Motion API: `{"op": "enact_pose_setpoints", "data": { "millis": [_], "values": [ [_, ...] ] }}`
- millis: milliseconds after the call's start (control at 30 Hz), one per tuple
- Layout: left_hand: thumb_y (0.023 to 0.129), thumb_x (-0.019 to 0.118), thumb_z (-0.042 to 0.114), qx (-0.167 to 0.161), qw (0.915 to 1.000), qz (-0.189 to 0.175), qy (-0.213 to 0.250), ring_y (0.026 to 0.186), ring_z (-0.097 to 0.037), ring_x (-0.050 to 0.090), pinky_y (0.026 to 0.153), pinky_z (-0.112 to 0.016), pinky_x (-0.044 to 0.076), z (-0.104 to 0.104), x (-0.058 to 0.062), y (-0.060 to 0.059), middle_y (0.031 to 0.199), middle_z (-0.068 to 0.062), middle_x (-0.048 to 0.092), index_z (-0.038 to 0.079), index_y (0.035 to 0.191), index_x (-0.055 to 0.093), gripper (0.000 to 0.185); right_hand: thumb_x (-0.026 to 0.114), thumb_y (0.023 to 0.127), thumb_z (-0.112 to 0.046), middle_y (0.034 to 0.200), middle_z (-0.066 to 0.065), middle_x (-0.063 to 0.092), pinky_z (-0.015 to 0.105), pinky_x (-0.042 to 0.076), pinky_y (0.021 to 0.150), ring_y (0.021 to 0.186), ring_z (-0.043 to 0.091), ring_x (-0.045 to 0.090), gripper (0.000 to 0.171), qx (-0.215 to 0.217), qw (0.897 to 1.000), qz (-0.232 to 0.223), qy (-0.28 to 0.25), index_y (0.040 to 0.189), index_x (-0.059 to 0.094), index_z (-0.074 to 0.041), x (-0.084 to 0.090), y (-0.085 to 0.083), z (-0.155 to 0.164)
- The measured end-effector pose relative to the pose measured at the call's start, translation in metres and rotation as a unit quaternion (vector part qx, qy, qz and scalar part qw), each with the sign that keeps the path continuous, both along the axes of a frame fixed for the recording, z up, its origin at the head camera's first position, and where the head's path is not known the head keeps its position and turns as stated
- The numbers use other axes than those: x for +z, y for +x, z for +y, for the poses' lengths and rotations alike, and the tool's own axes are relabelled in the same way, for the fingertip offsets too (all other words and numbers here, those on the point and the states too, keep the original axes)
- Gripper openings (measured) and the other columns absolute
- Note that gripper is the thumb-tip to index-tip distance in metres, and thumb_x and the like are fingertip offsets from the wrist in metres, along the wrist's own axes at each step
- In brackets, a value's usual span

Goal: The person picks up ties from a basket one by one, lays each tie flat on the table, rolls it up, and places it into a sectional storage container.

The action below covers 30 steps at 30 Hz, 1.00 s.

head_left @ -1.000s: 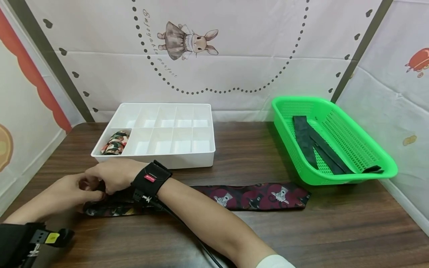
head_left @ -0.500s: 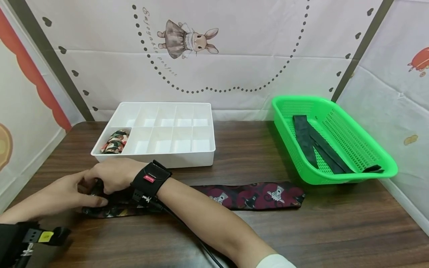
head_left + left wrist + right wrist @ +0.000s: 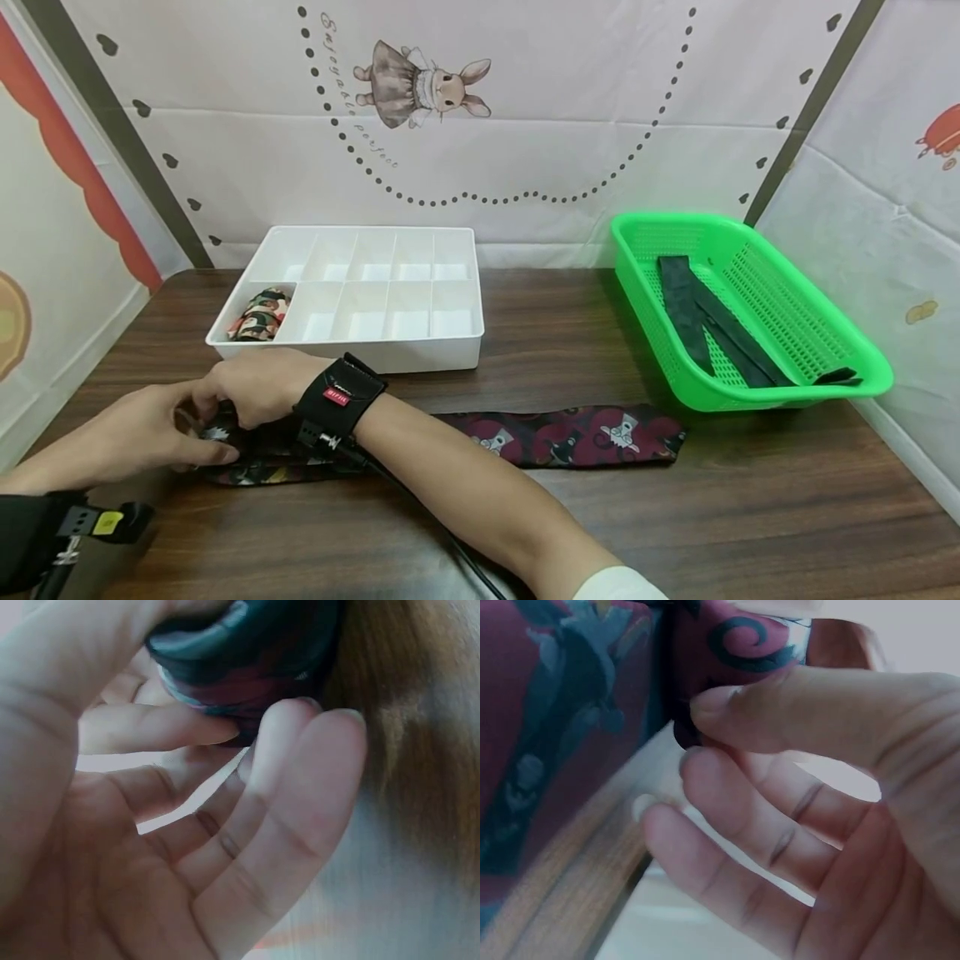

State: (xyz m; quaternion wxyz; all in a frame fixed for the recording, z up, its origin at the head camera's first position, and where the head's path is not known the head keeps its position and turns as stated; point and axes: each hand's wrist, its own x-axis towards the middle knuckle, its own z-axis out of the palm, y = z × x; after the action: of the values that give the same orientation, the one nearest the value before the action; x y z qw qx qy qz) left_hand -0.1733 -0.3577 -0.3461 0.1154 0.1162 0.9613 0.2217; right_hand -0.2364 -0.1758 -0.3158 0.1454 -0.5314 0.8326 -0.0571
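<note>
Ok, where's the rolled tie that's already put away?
In the head view, the rolled tie sits in the white organizer tray's near-left compartment, just beyond both hands.

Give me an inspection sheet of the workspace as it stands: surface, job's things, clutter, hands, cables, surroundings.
Surface: dark wooden table.
Job's things: long dark red patterned necktie flat on the table, its left end rolled between both hands; white compartment tray holds one rolled patterned tie in its near-left cell.
Clutter: green plastic basket with black ties.
Hands: left hand and right hand pinch the roll.
Cables: black cable from the right wristband.
Surroundings: rabbit-print backdrop.
</note>
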Motion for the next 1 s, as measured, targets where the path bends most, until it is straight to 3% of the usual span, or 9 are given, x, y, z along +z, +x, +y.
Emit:
{"op": "enact_pose_setpoints", "data": {
  "millis": [200, 333, 467, 600, 700, 833, 933, 1000],
  "values": [
    [0.081, 0.093, 0.046, 0.006, 0.9993, 0.028, -0.025, 0.069, -0.016, 0.060, 0.058, -0.030, 0.046, 0.003, 0.001, -0.002, 0.077, 0.004, 0.064, 0.010, 0.102, 0.068, 0.048, 0.075, 0.096, -0.004, 0.106, -0.010, 0.064, 0.015, 0.039, 0.082, 0.095, 0.005, 0.050, 0.028, 0.014, 1.000, -0.020, 0.005, 0.116, 0.078, -0.023, 0.006, -0.001, 0.004],
    [0.081, 0.093, 0.043, -0.005, 0.9995, 0.023, -0.022, 0.076, -0.017, 0.056, 0.061, -0.031, 0.044, 0.004, 0.002, -0.001, 0.084, 0.003, 0.062, 0.007, 0.107, 0.067, 0.052, 0.076, 0.095, -0.005, 0.101, -0.010, 0.061, 0.017, 0.038, 0.077, 0.089, 0.006, 0.049, 0.023, 0.003, 1.000, -0.019, 0.011, 0.111, 0.077, -0.022, 0.007, 0.000, 0.005],
    [0.089, 0.087, 0.037, -0.010, 0.9991, -0.025, 0.032, 0.083, -0.018, 0.061, 0.063, -0.033, 0.052, 0.003, 0.003, 0.000, 0.099, -0.004, 0.064, 0.000, 0.123, 0.060, 0.057, 0.076, 0.095, -0.005, 0.094, -0.008, 0.057, 0.018, 0.036, 0.073, 0.085, 0.007, 0.047, 0.018, -0.008, 1.000, -0.016, 0.009, 0.105, 0.073, -0.019, 0.005, 0.000, 0.005],
    [0.099, 0.076, 0.033, 0.009, 0.9929, -0.068, 0.097, 0.086, -0.017, 0.069, 0.065, -0.036, 0.061, 0.003, 0.002, 0.002, 0.113, -0.010, 0.068, -0.006, 0.134, 0.056, 0.056, 0.078, 0.096, -0.007, 0.092, -0.009, 0.060, 0.018, 0.037, 0.072, 0.084, 0.006, 0.049, 0.017, -0.012, 1.000, -0.013, 0.007, 0.106, 0.073, -0.019, 0.003, 0.000, 0.004],
    [0.100, 0.075, 0.028, 0.003, 0.9922, -0.061, 0.109, 0.082, -0.014, 0.067, 0.064, -0.036, 0.060, 0.006, 0.001, 0.003, 0.107, -0.008, 0.070, -0.006, 0.129, 0.060, 0.047, 0.078, 0.095, -0.007, 0.092, -0.009, 0.059, 0.018, 0.038, 0.071, 0.084, 0.006, 0.049, 0.017, -0.009, 1.000, -0.009, 0.013, 0.104, 0.071, -0.019, 0.004, 0.001, 0.004],
    [0.093, 0.080, 0.018, -0.018, 0.9934, -0.042, 0.105, 0.069, -0.011, 0.060, 0.058, -0.032, 0.053, 0.013, -0.002, 0.004, 0.085, -0.002, 0.066, 0.000, 0.108, 0.067, 0.028, 0.076, 0.093, 0.001, 0.092, -0.008, 0.063, 0.017, 0.041, 0.073, 0.083, 0.006, 0.051, 0.019, 0.021, 0.998, -0.054, -0.010, 0.103, 0.075, -0.015, 0.009, 0.000, 0.006],
    [0.088, 0.083, 0.014, -0.033, 0.9944, -0.024, 0.098, 0.067, -0.008, 0.055, 0.058, -0.029, 0.048, 0.017, -0.004, 0.004, 0.079, 0.001, 0.063, 0.003, 0.098, 0.067, 0.022, 0.074, 0.092, 0.005, 0.091, -0.006, 0.065, 0.017, 0.042, 0.074, 0.083, 0.005, 0.052, 0.020, 0.040, 0.996, -0.083, -0.018, 0.102, 0.079, -0.012, 0.013, -0.001, 0.009],
    [0.088, 0.084, 0.012, -0.043, 0.9947, -0.014, 0.093, 0.069, -0.008, 0.053, 0.059, -0.029, 0.045, 0.019, -0.006, 0.004, 0.082, 0.001, 0.062, 0.002, 0.099, 0.064, 0.024, 0.075, 0.092, 0.002, 0.091, -0.007, 0.064, 0.017, 0.041, 0.075, 0.083, 0.006, 0.051, 0.020, 0.033, 0.997, -0.074, -0.004, 0.102, 0.079, -0.014, 0.013, 0.001, 0.010]
  ]
}}
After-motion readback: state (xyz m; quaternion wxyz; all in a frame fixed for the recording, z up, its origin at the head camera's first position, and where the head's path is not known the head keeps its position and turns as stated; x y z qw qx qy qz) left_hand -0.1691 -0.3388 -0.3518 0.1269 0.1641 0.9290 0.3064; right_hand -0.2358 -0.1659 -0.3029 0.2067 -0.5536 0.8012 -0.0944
